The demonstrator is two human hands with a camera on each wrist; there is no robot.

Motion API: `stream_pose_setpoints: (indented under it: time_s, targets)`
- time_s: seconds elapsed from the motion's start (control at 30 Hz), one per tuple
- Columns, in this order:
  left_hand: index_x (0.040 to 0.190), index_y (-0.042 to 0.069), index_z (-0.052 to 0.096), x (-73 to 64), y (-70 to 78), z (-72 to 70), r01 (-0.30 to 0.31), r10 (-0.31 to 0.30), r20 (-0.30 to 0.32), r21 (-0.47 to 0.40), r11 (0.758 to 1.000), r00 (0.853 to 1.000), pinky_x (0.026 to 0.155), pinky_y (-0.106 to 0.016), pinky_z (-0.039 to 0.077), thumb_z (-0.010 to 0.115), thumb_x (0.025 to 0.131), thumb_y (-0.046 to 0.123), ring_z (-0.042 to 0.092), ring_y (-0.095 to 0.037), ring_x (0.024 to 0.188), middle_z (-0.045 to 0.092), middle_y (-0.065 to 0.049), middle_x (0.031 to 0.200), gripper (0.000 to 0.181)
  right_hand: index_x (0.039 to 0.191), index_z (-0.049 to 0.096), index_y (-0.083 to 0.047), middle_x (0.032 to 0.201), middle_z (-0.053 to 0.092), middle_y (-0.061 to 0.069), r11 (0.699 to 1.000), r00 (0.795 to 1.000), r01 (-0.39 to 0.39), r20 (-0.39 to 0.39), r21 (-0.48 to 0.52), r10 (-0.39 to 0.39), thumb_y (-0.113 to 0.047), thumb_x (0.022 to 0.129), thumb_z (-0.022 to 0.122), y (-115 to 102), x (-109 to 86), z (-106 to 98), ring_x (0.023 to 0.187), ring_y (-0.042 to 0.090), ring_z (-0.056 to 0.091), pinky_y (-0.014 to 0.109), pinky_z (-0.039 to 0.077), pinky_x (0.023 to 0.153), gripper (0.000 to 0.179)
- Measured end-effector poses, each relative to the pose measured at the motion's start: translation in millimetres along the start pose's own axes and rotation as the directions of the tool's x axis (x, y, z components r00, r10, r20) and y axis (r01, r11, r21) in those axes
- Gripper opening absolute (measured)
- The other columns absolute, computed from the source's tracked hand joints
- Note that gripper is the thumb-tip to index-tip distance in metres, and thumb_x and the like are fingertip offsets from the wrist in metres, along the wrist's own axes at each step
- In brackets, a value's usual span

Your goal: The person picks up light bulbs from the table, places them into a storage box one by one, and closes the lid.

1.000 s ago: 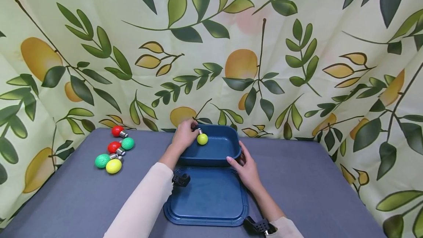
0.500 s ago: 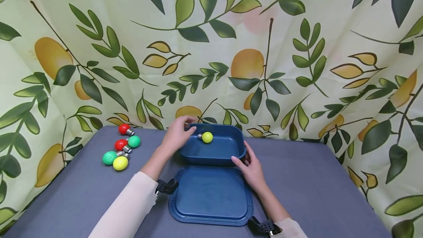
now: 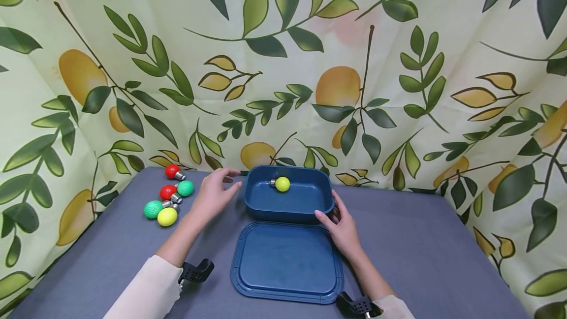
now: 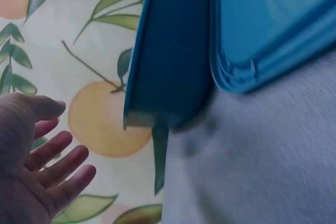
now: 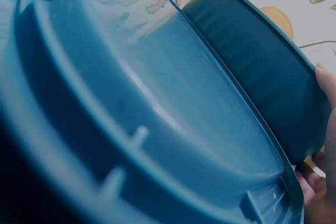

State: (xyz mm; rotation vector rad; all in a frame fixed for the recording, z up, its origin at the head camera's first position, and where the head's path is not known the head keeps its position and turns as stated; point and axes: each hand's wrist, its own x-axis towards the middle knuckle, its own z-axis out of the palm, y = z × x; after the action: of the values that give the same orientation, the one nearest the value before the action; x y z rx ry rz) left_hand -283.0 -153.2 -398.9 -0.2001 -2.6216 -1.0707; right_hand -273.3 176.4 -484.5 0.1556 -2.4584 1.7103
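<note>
A small yellow light bulb (image 3: 282,184) lies on its side in the blue container (image 3: 283,216), its metal base pointing left. My left hand (image 3: 214,195) is left of the container, holding nothing, with fingers spread and slightly bent. In the left wrist view, that hand (image 4: 44,156) is apart from the container wall. My right hand (image 3: 343,230) grips the container's front right corner, thumb at the front rim and fingers round the side. The right wrist view shows this hand (image 5: 323,171) only at its edge.
A blue lid (image 3: 288,262) lies flat in front of the container. At the table's left lie several bulbs: a red bulb (image 3: 172,171), another red bulb (image 3: 167,192), a green bulb (image 3: 185,188), another green bulb (image 3: 153,209) and a yellow bulb (image 3: 167,217). Behind hangs a leaf-patterned cloth (image 3: 283,63).
My left hand let go of the yellow bulb inside the container and moved left, out past the rim. The bulb tipped onto its side. My right hand stayed on the corner.
</note>
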Motion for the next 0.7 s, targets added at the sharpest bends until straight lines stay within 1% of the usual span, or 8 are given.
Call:
stream_pose_setpoints:
  time_s: [0.07, 0.17, 0.27, 0.4, 0.5, 0.6, 0.7]
  targets:
    - [0.127, 0.005, 0.065, -4.5, -3.7, -2.9, 0.005, -0.005, -0.003, 0.049, 0.999, 1.000, 0.093, -0.051, 0.058, 0.068, 0.095, 0.017, 0.066, -0.035, 0.113, 0.066, -0.018, 0.126, 0.034, 0.161, 0.024, -0.009, 0.159, 0.038, 0.026, 1.000, 1.000, -0.014, -0.003, -0.001, 0.014, -0.023, 0.096, 0.071, -4.5, -1.7, -1.3, 0.142, 0.041, 0.047, 0.054, 0.041, 0.113, 0.082]
    - [0.129, 0.007, 0.064, -11.0, -9.8, -7.4, 0.010, -0.009, -0.018, 0.076, 0.997, 1.000, 0.094, -0.051, 0.057, 0.068, 0.095, 0.018, 0.065, -0.036, 0.115, 0.065, -0.017, 0.127, 0.036, 0.161, 0.025, -0.008, 0.158, 0.039, 0.026, 1.000, 1.000, -0.024, -0.008, 0.008, 0.024, -0.021, 0.095, 0.071, -7.3, -2.8, -2.4, 0.142, 0.041, 0.047, 0.055, 0.041, 0.113, 0.082]
    - [0.130, 0.005, 0.063, -18.7, -17.0, -12.6, 0.028, -0.026, -0.045, 0.041, 0.999, 0.999, 0.096, -0.052, 0.056, 0.068, 0.096, 0.017, 0.064, -0.037, 0.116, 0.064, -0.019, 0.128, 0.037, 0.161, 0.025, -0.012, 0.158, 0.040, 0.024, 1.000, 1.000, -0.015, -0.012, 0.009, 0.015, -0.023, 0.095, 0.072, -1.8, -1.9, -2.0, 0.142, 0.039, 0.048, 0.053, 0.042, 0.113, 0.082]
    - [0.131, 0.002, 0.062, -29.7, -27.3, -18.6, 0.083, -0.086, -0.085, -0.037, 0.996, 0.993, 0.097, -0.053, 0.056, 0.067, 0.096, 0.016, 0.065, -0.038, 0.118, 0.064, -0.021, 0.130, 0.037, 0.161, 0.025, -0.016, 0.158, 0.042, 0.022, 1.000, 1.000, 0.009, -0.010, 0.019, -0.008, -0.027, 0.095, 0.072, 6.6, 0.1, -1.8, 0.141, 0.036, 0.050, 0.051, 0.045, 0.111, 0.082]
    - [0.131, 0.002, 0.062, -34.1, -33.5, -22.0, 0.103, -0.108, -0.106, -0.054, 0.993, 0.989, 0.096, -0.053, 0.056, 0.067, 0.097, 0.016, 0.065, -0.038, 0.118, 0.065, -0.020, 0.130, 0.038, 0.161, 0.026, -0.016, 0.157, 0.042, 0.021, 0.999, 1.000, 0.025, -0.013, 0.025, -0.025, -0.027, 0.094, 0.073, 7.9, 1.2, -2.3, 0.140, 0.036, 0.051, 0.050, 0.046, 0.110, 0.082]
    - [0.130, 0.003, 0.062, -34.8, -38.6, -25.2, 0.085, -0.086, -0.124, -0.011, 0.996, 0.989, 0.096, -0.054, 0.056, 0.068, 0.096, 0.017, 0.065, -0.039, 0.117, 0.064, -0.021, 0.129, 0.038, 0.160, 0.028, -0.017, 0.158, 0.042, 0.022, 0.999, 0.999, 0.031, -0.016, 0.026, -0.030, -0.028, 0.094, 0.073, 7.3, 2.1, -1.5, 0.140, 0.036, 0.050, 0.050, 0.046, 0.110, 0.081]
    - [0.129, 0.004, 0.064, -35.6, -45.7, -27.9, 0.064, -0.054, -0.138, 0.067, 0.996, 0.989, 0.093, -0.056, 0.055, 0.069, 0.094, 0.016, 0.065, -0.039, 0.114, 0.065, -0.021, 0.125, 0.037, 0.160, 0.028, -0.017, 0.157, 0.042, 0.023, 1.000, 1.000, 0.022, -0.011, 0.019, -0.022, -0.028, 0.094, 0.073, 7.1, 1.9, 0.4, 0.140, 0.036, 0.051, 0.050, 0.046, 0.110, 0.081]
